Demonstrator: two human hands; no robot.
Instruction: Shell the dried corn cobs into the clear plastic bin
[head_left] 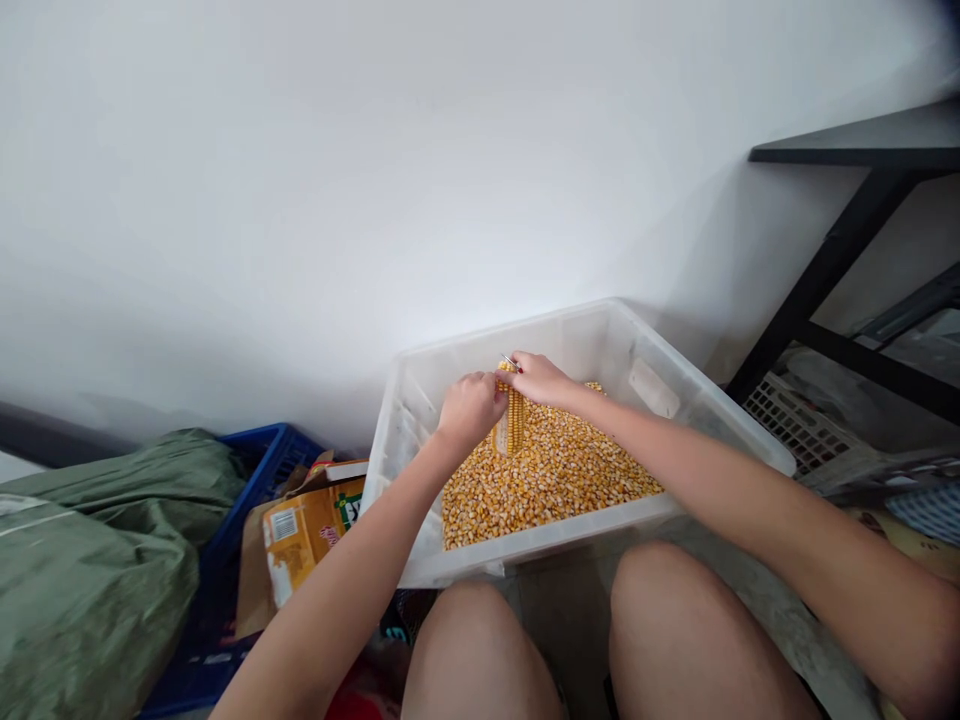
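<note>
Over the white plastic tub [517,550], my left hand [472,408] is closed round an ear of corn [515,422]. The ear stands nearly upright, and a pale strip without kernels runs down its left side. My right hand [540,380] is closed at the ear's upper end, on a thin metal tool [508,360] with a bit of red by the fingers. Most of that tool is hidden in the hand, so its kind does not show. Below both hands, loose yellow corn kernels [555,480] cover the tub's bottom in a heap.
A white wall rises behind the tub. To the left are a blue crate [262,455], a yellow printed cardboard box [300,530] and a green sheet [112,540]. A black-framed table [862,155] stands at right, above a white basket [799,430]. My knees are close to the tub's front.
</note>
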